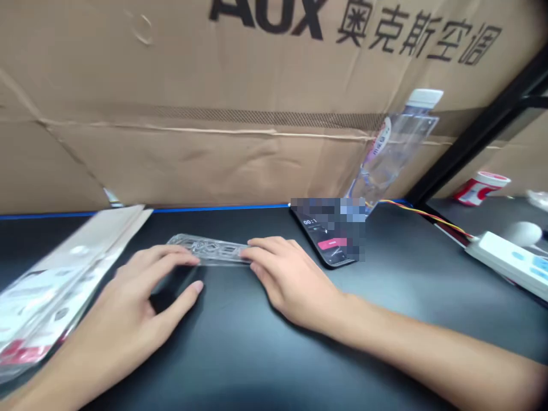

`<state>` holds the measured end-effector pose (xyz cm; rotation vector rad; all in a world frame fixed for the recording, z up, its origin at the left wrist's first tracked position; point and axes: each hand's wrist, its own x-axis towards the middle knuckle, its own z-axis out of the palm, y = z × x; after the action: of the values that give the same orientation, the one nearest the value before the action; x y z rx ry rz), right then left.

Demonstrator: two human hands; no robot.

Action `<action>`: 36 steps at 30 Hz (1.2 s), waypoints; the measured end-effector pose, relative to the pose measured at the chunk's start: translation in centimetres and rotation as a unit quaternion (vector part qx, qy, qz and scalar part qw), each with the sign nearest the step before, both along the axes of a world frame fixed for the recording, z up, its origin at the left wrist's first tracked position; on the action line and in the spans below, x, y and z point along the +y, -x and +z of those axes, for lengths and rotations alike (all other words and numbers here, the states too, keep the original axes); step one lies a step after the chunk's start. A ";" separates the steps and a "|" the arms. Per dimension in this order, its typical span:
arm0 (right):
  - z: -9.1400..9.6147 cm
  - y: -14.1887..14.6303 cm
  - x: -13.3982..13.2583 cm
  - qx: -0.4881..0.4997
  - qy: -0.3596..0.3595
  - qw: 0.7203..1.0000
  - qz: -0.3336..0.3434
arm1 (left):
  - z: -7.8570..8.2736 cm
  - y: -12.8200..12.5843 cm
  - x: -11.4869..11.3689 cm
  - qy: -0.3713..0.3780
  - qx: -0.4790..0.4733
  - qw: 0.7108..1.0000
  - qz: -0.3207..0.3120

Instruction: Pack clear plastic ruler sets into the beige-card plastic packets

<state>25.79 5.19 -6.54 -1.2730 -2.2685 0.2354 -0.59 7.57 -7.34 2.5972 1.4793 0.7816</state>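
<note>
A flat, narrow clear plastic piece (pixel 218 250) with a pattern of looped and square shapes lies on the black tabletop; I cannot make out its exact kind. My left hand (pixel 141 291) rests its fingertips on the left end of the piece, with the thumb spread well away from the fingers. At the other end, my right hand (pixel 289 279) has its fingers and thumb close together on the right edge of the piece. The tips of its fingers partly cover that edge.
Flat plastic packets (pixel 72 285) lie at the left. A phone (pixel 334 245) rests beyond my right hand, before a tilted clear bottle (pixel 394 154). A white power strip (pixel 509 260) and a red-and-white tub (pixel 482 188) are at the right. A cardboard box (pixel 214 165) stands behind.
</note>
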 end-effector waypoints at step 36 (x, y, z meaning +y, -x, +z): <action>-0.2 2.9 2.2 0.005 -0.140 0.979 -0.150 | 4.2 5.4 2.2 0.081 -0.052 0.995 0.024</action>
<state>22.92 7.41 -6.71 -1.4298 -1.9801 -0.1805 -6.03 9.77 -3.13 2.3758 1.5122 0.7529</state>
